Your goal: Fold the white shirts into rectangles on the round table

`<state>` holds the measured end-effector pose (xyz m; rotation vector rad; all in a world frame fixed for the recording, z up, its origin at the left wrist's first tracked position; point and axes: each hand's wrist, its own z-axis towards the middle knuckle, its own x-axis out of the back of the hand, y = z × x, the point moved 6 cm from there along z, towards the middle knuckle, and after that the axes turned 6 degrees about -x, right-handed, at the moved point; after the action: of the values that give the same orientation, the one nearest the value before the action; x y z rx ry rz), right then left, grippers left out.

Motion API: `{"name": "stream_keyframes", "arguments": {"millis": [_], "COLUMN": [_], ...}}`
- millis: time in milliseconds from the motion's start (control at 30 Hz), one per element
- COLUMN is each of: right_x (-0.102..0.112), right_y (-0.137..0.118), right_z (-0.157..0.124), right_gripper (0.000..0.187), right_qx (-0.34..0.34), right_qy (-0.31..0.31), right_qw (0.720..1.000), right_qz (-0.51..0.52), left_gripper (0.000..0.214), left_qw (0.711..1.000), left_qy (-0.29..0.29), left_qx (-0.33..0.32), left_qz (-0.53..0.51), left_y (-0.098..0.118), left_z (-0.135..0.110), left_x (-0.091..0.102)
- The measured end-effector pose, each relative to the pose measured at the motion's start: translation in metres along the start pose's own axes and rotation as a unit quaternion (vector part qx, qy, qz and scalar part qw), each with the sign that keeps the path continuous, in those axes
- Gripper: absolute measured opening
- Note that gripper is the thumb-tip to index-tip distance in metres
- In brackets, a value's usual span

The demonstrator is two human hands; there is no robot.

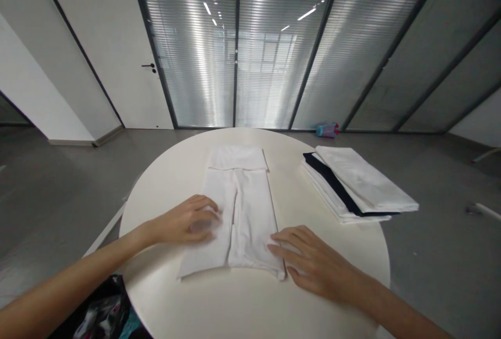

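Note:
A white garment [242, 203], folded into a long narrow strip with its sides turned in, lies flat in the middle of a round white table [250, 297]. My left hand [188, 221] rests on the garment's left flap, fingers spread and slightly curled, pressing the cloth. My right hand [309, 260] lies flat by the garment's lower right corner, fingertips touching the edge of the cloth. Neither hand grips anything.
A stack of folded clothes [358, 185], white with a dark piece between, sits on the table's right side. A blue and pink bottle [327, 130] lies on the grey floor by the glass wall. A dark bag [102, 313] is at the lower left.

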<state>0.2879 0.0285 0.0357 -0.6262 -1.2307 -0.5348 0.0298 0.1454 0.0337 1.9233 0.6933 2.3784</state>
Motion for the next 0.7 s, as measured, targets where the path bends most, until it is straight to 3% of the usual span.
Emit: {"name": "stream_keyframes", "arguments": {"millis": [100, 200, 300, 400, 500, 600, 700], "right_x": [0.001, -0.006, -0.014, -0.014, -0.008, -0.009, -0.019], "right_y": [0.012, 0.019, 0.02, 0.018, 0.027, 0.046, 0.069], "right_z": [0.004, 0.011, 0.015, 0.014, 0.01, 0.013, 0.03], "right_gripper": [0.033, 0.029, 0.027, 0.032, 0.031, 0.038, 0.037], "right_qx": [0.044, 0.073, 0.092, 0.088, -0.036, -0.216, -0.355], "right_qy": [0.036, 0.048, 0.058, 0.062, 0.063, 0.063, 0.063], "right_qw": [0.998, 0.995, 0.993, 0.994, 0.986, 0.923, 0.801], "right_qz": [-0.025, -0.053, -0.05, 0.018, 0.148, 0.312, 0.478], "left_gripper": [0.066, 0.09, 0.075, 0.051, 0.031, 0.036, 0.048], "left_qw": [0.998, 0.995, 0.995, 0.998, 0.989, 0.936, 0.821], "left_qy": [-0.056, -0.07, -0.034, 0.025, 0.113, 0.214, 0.283], "left_qx": [0.012, 0.061, 0.095, 0.064, 0.083, 0.211, 0.338], "left_qz": [-0.025, -0.021, -0.006, 0.002, -0.046, -0.185, -0.362], "left_y": [0.034, 0.039, 0.032, 0.037, 0.043, 0.023, -0.02], "left_z": [-0.032, -0.061, -0.076, -0.08, -0.08, -0.073, -0.047], "left_x": [-0.009, -0.015, -0.018, -0.016, -0.01, -0.006, -0.008]}}
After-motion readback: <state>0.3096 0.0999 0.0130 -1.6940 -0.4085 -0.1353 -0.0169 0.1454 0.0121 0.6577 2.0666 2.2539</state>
